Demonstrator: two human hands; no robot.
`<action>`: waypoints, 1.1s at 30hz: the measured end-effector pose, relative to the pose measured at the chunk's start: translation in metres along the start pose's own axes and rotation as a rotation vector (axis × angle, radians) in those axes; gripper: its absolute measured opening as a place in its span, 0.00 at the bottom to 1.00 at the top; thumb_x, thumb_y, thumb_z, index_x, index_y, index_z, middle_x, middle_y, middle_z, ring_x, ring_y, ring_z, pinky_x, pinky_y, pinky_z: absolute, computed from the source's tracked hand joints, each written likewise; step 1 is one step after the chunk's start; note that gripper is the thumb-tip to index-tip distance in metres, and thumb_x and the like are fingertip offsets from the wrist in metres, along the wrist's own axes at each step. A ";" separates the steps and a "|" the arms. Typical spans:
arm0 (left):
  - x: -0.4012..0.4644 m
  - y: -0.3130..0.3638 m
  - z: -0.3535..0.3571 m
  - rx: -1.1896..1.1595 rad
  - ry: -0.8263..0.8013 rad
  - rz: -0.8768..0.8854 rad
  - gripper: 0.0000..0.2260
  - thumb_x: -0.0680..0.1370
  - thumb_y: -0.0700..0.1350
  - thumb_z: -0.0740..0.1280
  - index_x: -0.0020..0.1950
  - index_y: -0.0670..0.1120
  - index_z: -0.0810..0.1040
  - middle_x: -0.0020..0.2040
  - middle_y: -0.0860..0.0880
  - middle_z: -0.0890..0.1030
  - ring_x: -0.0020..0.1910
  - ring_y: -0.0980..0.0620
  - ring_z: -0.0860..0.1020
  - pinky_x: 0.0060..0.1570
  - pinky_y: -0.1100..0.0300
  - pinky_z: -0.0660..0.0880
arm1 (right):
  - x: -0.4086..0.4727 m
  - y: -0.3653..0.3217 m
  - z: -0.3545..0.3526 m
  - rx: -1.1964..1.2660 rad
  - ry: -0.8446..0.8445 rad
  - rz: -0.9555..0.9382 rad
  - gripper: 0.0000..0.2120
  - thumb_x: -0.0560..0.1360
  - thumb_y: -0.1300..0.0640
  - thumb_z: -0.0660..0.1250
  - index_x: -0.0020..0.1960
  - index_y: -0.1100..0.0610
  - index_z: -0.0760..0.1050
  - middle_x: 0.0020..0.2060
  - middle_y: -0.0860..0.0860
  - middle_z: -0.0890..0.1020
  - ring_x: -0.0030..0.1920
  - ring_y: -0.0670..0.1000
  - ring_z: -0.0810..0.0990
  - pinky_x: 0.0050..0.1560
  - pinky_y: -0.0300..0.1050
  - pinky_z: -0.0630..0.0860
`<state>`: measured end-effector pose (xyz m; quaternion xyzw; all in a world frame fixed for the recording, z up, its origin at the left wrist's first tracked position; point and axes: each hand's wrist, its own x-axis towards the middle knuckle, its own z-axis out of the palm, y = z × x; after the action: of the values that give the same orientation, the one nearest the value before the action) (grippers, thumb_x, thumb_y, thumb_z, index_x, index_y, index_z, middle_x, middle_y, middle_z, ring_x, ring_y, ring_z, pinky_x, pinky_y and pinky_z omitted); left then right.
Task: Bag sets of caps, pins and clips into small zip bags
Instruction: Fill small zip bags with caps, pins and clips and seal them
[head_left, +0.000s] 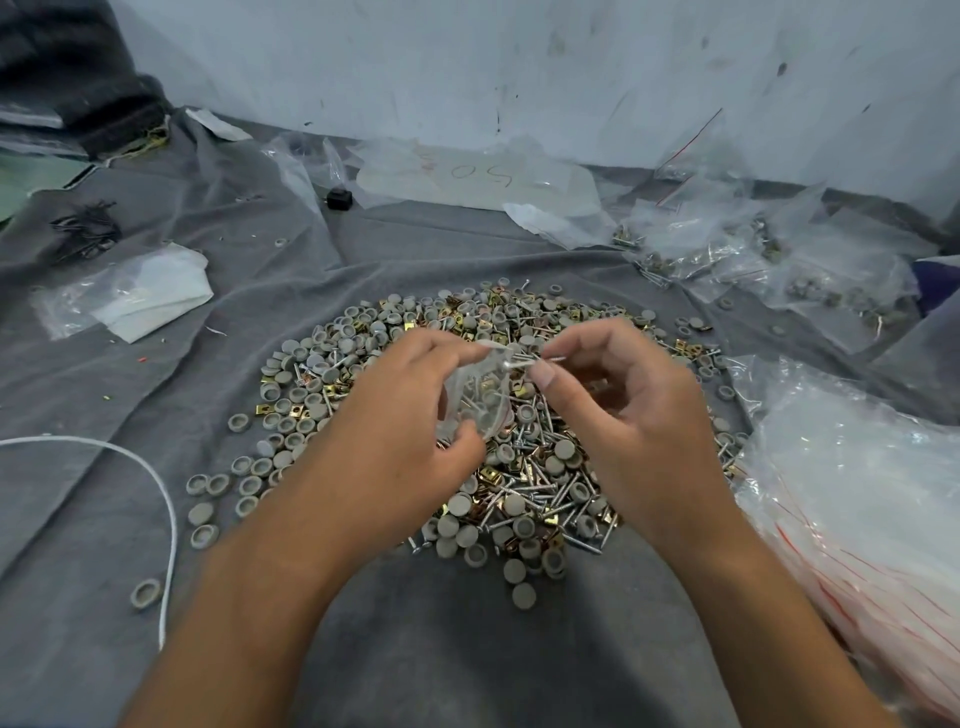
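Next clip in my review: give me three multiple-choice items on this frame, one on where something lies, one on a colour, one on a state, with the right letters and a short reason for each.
1. Where does the stack of empty zip bags with red strips lie?
A. At the right of the parts pile
B. Behind the pile, against the wall
C. Under the white cord

2. What colour are the round caps?
A. Black
B. Grey
C. Red

3. What is the right hand doing?
A. Lying flat on the cloth
B. Gripping the white cord
C. Pinching metal pins at the mouth of a small bag

Answers:
1. A: the stack sits at the frame's right edge, beside the parts pile.
2. B: the caps show grey across the pile.
3. C: its thumb and fingers pinch the pins, pointed at the small bag that the left hand holds.
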<state>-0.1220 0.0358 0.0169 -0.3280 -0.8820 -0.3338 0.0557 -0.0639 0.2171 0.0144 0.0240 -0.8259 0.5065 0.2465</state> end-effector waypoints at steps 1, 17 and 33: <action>0.000 0.000 0.000 0.000 -0.004 0.002 0.24 0.75 0.46 0.70 0.71 0.53 0.73 0.57 0.64 0.70 0.51 0.69 0.71 0.51 0.80 0.64 | 0.000 -0.004 0.003 0.024 0.003 -0.061 0.02 0.79 0.54 0.71 0.50 0.50 0.79 0.41 0.42 0.82 0.39 0.43 0.80 0.37 0.31 0.72; 0.000 0.001 -0.005 -0.012 0.052 -0.042 0.26 0.74 0.48 0.65 0.72 0.52 0.72 0.55 0.64 0.69 0.52 0.73 0.69 0.53 0.82 0.60 | -0.012 0.025 0.028 -0.722 -0.468 0.165 0.06 0.78 0.47 0.70 0.55 0.44 0.80 0.49 0.41 0.80 0.49 0.44 0.79 0.49 0.44 0.78; 0.000 -0.001 -0.002 -0.008 0.039 -0.040 0.25 0.75 0.45 0.69 0.72 0.54 0.71 0.54 0.65 0.68 0.52 0.71 0.69 0.51 0.81 0.62 | 0.000 0.007 0.014 -0.090 -0.079 0.070 0.02 0.81 0.53 0.66 0.53 0.47 0.77 0.43 0.41 0.81 0.43 0.42 0.80 0.40 0.32 0.73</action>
<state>-0.1228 0.0341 0.0182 -0.3039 -0.8859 -0.3445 0.0650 -0.0715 0.2085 0.0033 0.0041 -0.8572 0.4760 0.1965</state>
